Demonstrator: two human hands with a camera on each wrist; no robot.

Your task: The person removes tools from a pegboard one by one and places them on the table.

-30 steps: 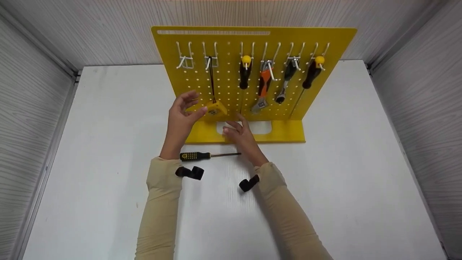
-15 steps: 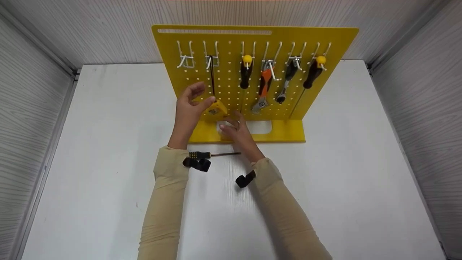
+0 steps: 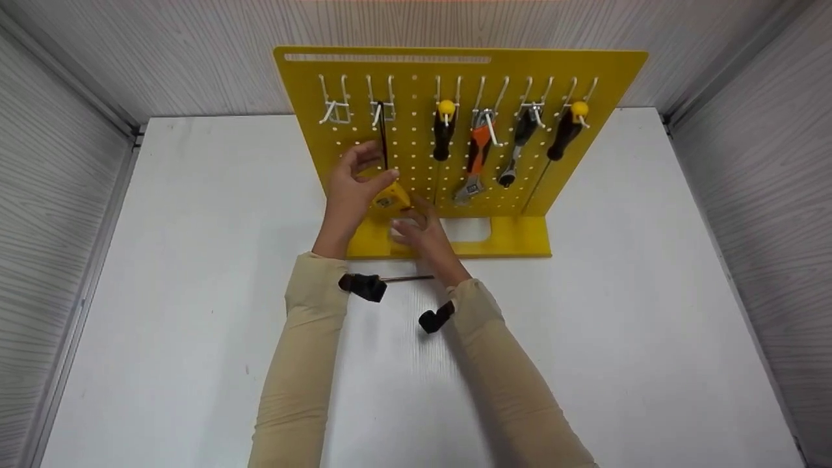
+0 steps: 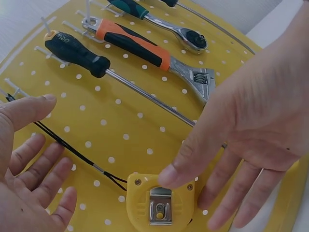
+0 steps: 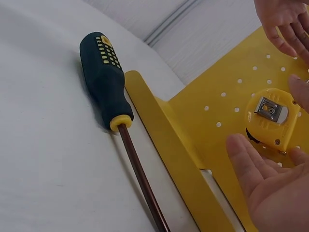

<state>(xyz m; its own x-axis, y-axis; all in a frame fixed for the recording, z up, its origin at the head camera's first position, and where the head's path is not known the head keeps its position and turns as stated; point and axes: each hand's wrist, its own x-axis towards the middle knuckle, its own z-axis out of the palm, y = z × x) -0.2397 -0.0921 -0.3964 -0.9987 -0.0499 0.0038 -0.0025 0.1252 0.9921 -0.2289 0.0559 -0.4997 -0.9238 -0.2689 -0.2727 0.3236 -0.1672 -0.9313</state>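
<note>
Table [image 3: 169, 292] of white colour is seen under everything, and on its rear part a yellow pegboard [image 3: 402, 140] is stood upright. Two arms in beige sleeves [image 3: 296, 364] are stretched forward to the lower left part of this board, each with a small black device [image 3: 367, 288] worn at the wrist. The left hand [image 3: 352, 192] is held higher, its thumb parted from the softly bent fingers; the right hand [image 3: 429, 237] is held lower, with its fingers spread. Nothing is gripped by either hand; whether anything is touched by a fingertip cannot be told. On the table, near the board's base, a dark screwdriver [image 5: 104, 79] is laid. On white hooks [image 3: 327, 112] are hung a middle screwdriver [image 3: 444, 138], an orange adjustable wrench [image 3: 479, 146], a ratchet [image 3: 524, 130] and an end screwdriver [image 3: 564, 135]. A yellow tape measure [image 3: 392, 197], hung by a black cord [image 4: 72, 149] from the second hook from the left, is placed between both hands. Small letters on the middle screwdriver's handle cannot be read with certainty.
</note>
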